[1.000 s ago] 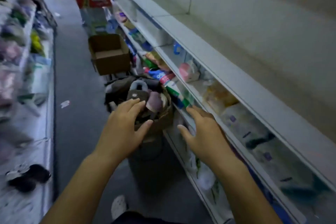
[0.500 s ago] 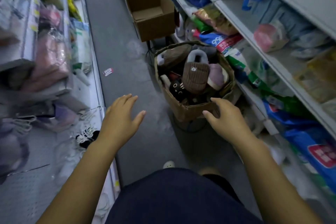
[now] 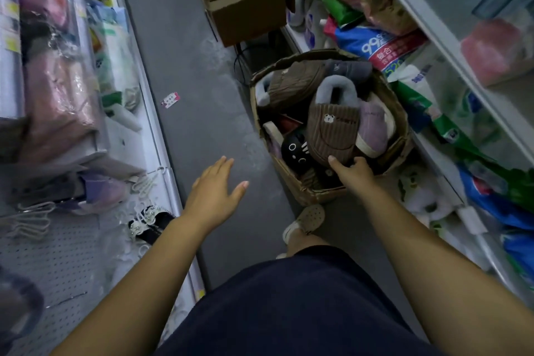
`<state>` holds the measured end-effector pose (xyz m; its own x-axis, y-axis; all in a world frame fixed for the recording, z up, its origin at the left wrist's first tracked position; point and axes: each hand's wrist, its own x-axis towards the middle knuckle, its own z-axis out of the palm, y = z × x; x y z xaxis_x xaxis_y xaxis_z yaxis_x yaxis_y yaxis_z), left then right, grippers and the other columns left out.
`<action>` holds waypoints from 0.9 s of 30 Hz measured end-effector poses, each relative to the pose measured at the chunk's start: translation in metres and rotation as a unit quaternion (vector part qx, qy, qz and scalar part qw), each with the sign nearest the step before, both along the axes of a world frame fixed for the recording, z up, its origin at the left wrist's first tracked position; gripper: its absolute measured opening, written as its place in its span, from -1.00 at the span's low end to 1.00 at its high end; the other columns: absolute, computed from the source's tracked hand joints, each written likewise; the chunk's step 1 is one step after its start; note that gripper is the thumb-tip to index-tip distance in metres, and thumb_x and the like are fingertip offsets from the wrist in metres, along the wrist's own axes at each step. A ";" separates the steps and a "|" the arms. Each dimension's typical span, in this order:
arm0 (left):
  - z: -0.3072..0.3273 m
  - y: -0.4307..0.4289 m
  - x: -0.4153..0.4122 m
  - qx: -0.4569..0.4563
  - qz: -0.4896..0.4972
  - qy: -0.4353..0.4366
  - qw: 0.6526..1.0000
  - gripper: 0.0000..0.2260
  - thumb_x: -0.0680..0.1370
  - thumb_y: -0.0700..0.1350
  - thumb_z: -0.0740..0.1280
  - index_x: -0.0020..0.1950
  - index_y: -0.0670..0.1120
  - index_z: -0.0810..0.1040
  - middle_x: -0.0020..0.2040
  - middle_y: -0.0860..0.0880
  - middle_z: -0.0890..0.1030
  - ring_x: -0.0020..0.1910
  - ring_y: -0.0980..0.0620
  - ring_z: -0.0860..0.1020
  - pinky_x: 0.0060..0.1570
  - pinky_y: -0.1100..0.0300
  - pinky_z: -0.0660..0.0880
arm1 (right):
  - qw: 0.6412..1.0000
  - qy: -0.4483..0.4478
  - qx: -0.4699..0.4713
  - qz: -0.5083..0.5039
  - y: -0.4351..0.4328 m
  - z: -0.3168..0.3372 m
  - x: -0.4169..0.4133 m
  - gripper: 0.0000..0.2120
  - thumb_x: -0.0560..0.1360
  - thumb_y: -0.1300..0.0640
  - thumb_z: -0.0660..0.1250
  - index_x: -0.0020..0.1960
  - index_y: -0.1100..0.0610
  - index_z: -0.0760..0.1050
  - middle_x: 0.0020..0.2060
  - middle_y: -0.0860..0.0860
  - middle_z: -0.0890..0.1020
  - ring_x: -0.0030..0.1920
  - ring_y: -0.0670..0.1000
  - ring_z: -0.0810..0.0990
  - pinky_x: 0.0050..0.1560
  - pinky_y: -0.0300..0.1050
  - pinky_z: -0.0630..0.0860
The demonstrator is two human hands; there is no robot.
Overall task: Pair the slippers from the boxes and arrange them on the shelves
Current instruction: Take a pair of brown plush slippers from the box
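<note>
- Right hand point(image 3: 351, 172) is grasping the toe of the brown slipper point(image 3: 332, 127), which is lying in the cardboard box point(image 3: 318, 193), centre right.
- Left hand point(image 3: 215, 192) is hovering released, fingers spread, over the floor point(image 3: 202, 66).

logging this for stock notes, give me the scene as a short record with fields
left hand: open, hovering over the grey floor
right hand: in the worn cardboard box, touching the toe of the brown corduroy bear-patch slipper; grip unclear
also in box: second brown corduroy slipper, black cat-face slipper, lilac plush slipper
</note>
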<state>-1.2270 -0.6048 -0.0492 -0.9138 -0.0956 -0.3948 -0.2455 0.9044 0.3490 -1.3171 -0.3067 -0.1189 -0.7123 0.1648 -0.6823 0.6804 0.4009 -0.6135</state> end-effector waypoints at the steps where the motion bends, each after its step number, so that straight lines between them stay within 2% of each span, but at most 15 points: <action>1: -0.002 0.000 -0.016 0.000 -0.006 -0.012 1.000 -0.35 0.64 0.22 0.21 0.64 -0.04 0.15 0.64 -0.04 0.16 0.61 -0.05 0.14 0.56 -0.05 0.15 | 0.999 -0.011 -0.014 -0.028 -0.003 -0.010 -0.011 -0.18 0.50 -0.17 0.42 0.54 0.28 0.20 0.46 0.19 0.40 0.43 0.24 0.39 0.38 0.06 0.36; 5: -0.011 0.001 -0.086 0.007 -0.030 -0.042 0.999 -0.34 0.64 0.22 0.20 0.64 -0.07 0.15 0.63 -0.06 0.18 0.60 -0.05 0.16 0.55 -0.03 0.16 | 0.994 -0.024 -0.048 -0.092 -0.011 -0.040 -0.041 -0.16 0.47 -0.11 0.49 0.52 0.30 0.21 0.45 0.16 0.42 0.43 0.19 0.41 0.36 -0.08 0.34; 7: -0.015 0.002 -0.118 0.023 -0.019 -0.060 0.998 -0.35 0.64 0.21 0.20 0.63 -0.09 0.15 0.62 -0.08 0.20 0.59 -0.07 0.18 0.54 -0.03 0.18 | 0.987 -0.036 -0.072 -0.137 -0.012 -0.050 -0.051 -0.15 0.46 -0.13 0.50 0.53 0.27 0.21 0.45 0.13 0.42 0.43 0.18 0.41 0.43 -0.03 0.35; 9: -0.017 0.004 -0.146 0.071 0.020 -0.084 0.994 -0.36 0.65 0.20 0.21 0.62 -0.10 0.17 0.61 -0.09 0.23 0.58 -0.09 0.21 0.52 -0.01 0.21 | 0.968 -0.069 -0.125 -0.205 -0.011 -0.055 -0.056 -0.16 0.44 -0.15 0.51 0.53 0.21 0.25 0.42 0.09 0.45 0.37 0.16 0.46 0.40 0.07 0.41; 12: -0.021 0.007 -0.188 0.150 0.094 -0.118 0.977 -0.36 0.64 0.22 0.21 0.62 -0.10 0.18 0.60 -0.08 0.26 0.56 -0.08 0.26 0.48 0.01 0.27 | 0.927 -0.099 -0.227 -0.282 -0.006 -0.058 -0.060 -0.35 0.51 -0.01 0.47 0.51 0.15 0.34 0.38 0.06 0.50 0.23 0.07 0.52 0.27 0.03 0.47; 15: -0.032 0.007 -0.237 0.185 0.118 -0.147 0.965 -0.41 0.65 0.22 0.20 0.57 -0.11 0.29 0.53 -0.10 0.37 0.47 -0.09 0.38 0.33 0.04 0.38 | 0.908 -0.101 -0.256 -0.315 -0.005 -0.054 -0.059 -0.41 0.52 0.05 0.45 0.49 0.15 0.37 0.38 0.04 0.53 0.24 0.03 0.53 0.29 -0.01 0.44; 17: -0.042 0.007 -0.266 0.237 0.140 -0.178 0.945 -0.51 0.67 0.18 0.18 0.47 -0.11 0.42 0.40 -0.14 0.50 0.32 -0.11 0.48 0.14 0.09 0.39 | 0.893 -0.097 -0.252 -0.360 -0.007 -0.046 -0.053 -0.41 0.51 0.07 0.46 0.48 0.16 0.36 0.32 0.02 0.55 0.22 0.03 0.54 0.29 -0.01 0.44; 18: -0.047 0.007 -0.281 0.267 0.151 -0.197 0.931 -0.56 0.68 0.14 0.18 0.43 -0.13 0.45 0.34 -0.14 0.53 0.29 -0.11 0.50 0.10 0.11 0.37 | 0.883 -0.093 -0.244 -0.390 -0.009 -0.041 -0.049 -0.36 0.48 0.08 0.49 0.49 0.16 0.34 0.30 0.02 0.55 0.23 0.05 0.54 0.32 0.04 0.45; 20: -0.058 0.006 -0.311 0.291 0.149 -0.227 0.917 -0.60 0.70 0.07 0.19 0.44 -0.14 0.44 0.26 -0.09 0.52 0.26 -0.08 0.49 0.17 0.09 0.38 | 0.868 -0.083 -0.229 -0.432 -0.014 -0.029 -0.040 -0.16 0.33 0.03 0.61 0.50 0.14 0.30 0.34 0.04 0.52 0.26 0.09 0.56 0.35 0.18 0.46; 21: -0.063 0.005 -0.326 0.295 0.149 -0.241 0.912 -0.59 0.69 0.04 0.21 0.47 -0.15 0.42 0.25 -0.08 0.50 0.26 -0.07 0.48 0.25 0.07 0.39 | 0.862 -0.078 -0.225 -0.448 -0.017 -0.022 -0.036 -0.13 0.28 0.02 0.64 0.47 0.13 0.32 0.36 0.06 0.52 0.26 0.11 0.57 0.32 0.24 0.48; 22: -0.071 0.004 -0.343 0.297 0.142 -0.257 0.909 -0.57 0.68 0.04 0.24 0.49 -0.14 0.40 0.26 -0.05 0.49 0.29 -0.07 0.48 0.34 0.03 0.39 | 0.856 -0.067 -0.219 -0.463 -0.021 -0.015 -0.031 -0.25 0.30 0.05 0.63 0.40 0.11 0.38 0.34 0.07 0.53 0.23 0.11 0.59 0.28 0.24 0.51; 24: -0.090 0.001 -0.372 0.311 0.118 -0.289 0.898 -0.55 0.64 0.08 0.30 0.49 -0.06 0.43 0.28 0.02 0.53 0.33 -0.03 0.50 0.42 -0.02 0.38 | 0.847 -0.038 -0.199 -0.492 -0.031 0.003 -0.022 -0.58 0.42 0.13 0.54 0.20 0.00 0.46 0.23 0.02 0.56 0.14 0.06 0.62 0.16 0.13 0.60; 25: -0.102 0.000 -0.382 0.328 0.106 -0.305 0.888 -0.58 0.63 0.10 0.31 0.46 0.00 0.47 0.29 0.05 0.57 0.32 0.00 0.53 0.38 -0.01 0.43 | 0.848 -0.028 -0.186 -0.496 -0.036 0.011 -0.016 -0.60 0.40 0.10 0.55 0.15 -0.04 0.48 0.20 0.01 0.58 0.12 0.05 0.64 0.10 0.06 0.63; 27: -0.114 0.002 -0.394 0.360 0.090 -0.322 0.871 -0.69 0.62 0.07 0.33 0.35 0.08 0.53 0.24 0.05 0.64 0.24 0.04 0.59 0.16 0.10 0.54 | 0.869 -0.025 -0.151 -0.471 -0.044 0.026 -0.003 -0.40 0.20 -0.11 0.66 0.17 -0.07 0.53 0.19 0.02 0.64 0.13 0.05 0.67 0.07 -0.02 0.62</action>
